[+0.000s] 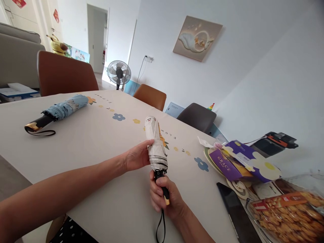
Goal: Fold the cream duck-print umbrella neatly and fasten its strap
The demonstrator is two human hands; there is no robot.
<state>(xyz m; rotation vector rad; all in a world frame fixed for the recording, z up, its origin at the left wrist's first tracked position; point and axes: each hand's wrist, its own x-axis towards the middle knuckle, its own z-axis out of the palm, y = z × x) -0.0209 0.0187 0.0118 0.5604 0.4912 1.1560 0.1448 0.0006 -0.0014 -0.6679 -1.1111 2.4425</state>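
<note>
A folded white umbrella [157,155] is held over the near part of the table, its top end pointing away from me. My right hand [165,192] wraps round its black handle, which ends in a gold tip, and a black wrist loop hangs below. Against the left side of the white canopy lies my left hand [139,153], its thumb on the strap and its other fingers partly hidden behind the umbrella. A folded light blue umbrella [67,108] with a black and gold handle rests on the table at the left.
A pale tablecloth [106,141] with printed flowers covers the table. Along the right edge are a black phone [238,212], a purple box [227,165], a bag of nuts [291,216] and a dark bottle [265,146]. Chairs [67,74] and a fan [118,72] stand beyond.
</note>
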